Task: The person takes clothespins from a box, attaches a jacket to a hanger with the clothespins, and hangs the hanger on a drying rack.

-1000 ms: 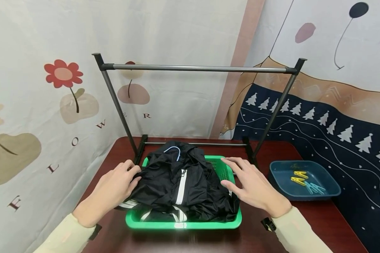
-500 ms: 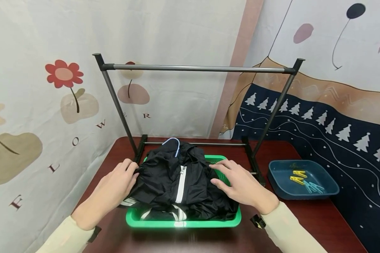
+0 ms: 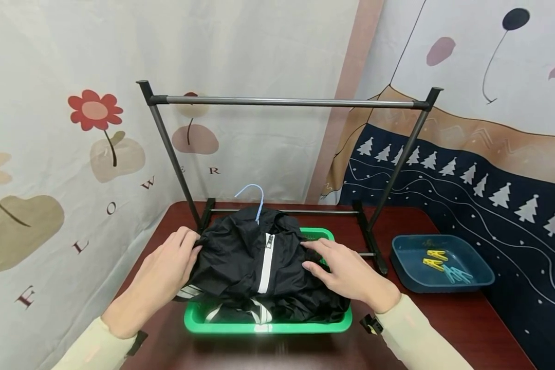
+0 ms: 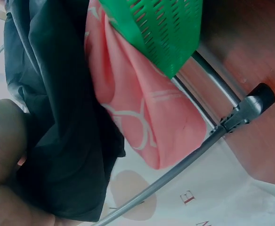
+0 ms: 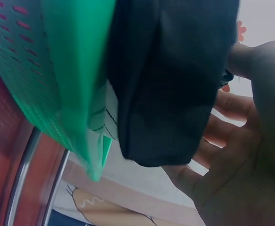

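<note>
A black jacket point(image 3: 231, 257) with a white zip strip lies bunched over the green basket point(image 3: 268, 328). From its collar stands a pale blue hanger hook point(image 3: 259, 198), and the rest of the hanger is hidden inside the cloth. My left hand point(image 3: 168, 264) grips the jacket at its left shoulder, thumb and fingers drawn together on the fabric. At the right shoulder is my right hand point(image 3: 344, 270), its fingers and thumb spread apart with fingertips at the cloth. The right wrist view has the jacket's dark side point(image 5: 170, 89) between that thumb and the fingers.
A grey metal clothes rack point(image 3: 287, 102) stands behind the basket on the dark red table point(image 3: 481, 329). On the right, a blue tray point(image 3: 411, 283) holds yellow clips point(image 3: 433, 264) and light blue clips point(image 3: 458, 275). Pink cloth point(image 4: 147, 113) hangs out of the basket.
My right hand has moved left from beyond the basket rim to the jacket's right shoulder. The hanger hook has risen and stands more upright, and the collar has lifted slightly. My left hand shifted slightly up.
</note>
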`<state>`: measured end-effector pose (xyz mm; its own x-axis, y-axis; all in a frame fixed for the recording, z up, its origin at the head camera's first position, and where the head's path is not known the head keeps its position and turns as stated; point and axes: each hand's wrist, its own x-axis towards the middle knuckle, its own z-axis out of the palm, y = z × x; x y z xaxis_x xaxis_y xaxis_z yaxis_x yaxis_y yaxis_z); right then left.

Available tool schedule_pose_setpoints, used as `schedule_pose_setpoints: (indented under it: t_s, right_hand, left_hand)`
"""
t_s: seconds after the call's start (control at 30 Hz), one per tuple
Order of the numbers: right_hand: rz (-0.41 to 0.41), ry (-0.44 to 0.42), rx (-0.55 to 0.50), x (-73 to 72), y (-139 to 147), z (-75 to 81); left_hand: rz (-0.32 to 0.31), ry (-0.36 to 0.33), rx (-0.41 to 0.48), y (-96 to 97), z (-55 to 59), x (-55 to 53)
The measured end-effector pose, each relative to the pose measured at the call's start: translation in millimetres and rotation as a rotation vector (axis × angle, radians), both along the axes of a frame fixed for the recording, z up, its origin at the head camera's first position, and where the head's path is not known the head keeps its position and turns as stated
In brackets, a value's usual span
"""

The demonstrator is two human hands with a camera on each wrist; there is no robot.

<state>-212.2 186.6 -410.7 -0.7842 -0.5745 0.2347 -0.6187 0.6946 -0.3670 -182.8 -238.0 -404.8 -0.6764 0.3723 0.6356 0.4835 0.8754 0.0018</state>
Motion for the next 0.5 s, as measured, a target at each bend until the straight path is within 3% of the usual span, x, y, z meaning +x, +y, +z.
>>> schedule_pose_setpoints:
  t_s: [0.23, 0.5]
  right_hand:
    - [0.001, -0.027, -0.02, -1.1, 0.2, -0.5]
    - [0.032, 0.058, -0.065, -6.1, 0.9, -3.6]
  left_hand:
    - [-0.016, 0.032, 0.018, 2.7, 4.6, 0.1]
    - [-0.019, 0.04, 0.044, 8.4, 8.3, 0.8]
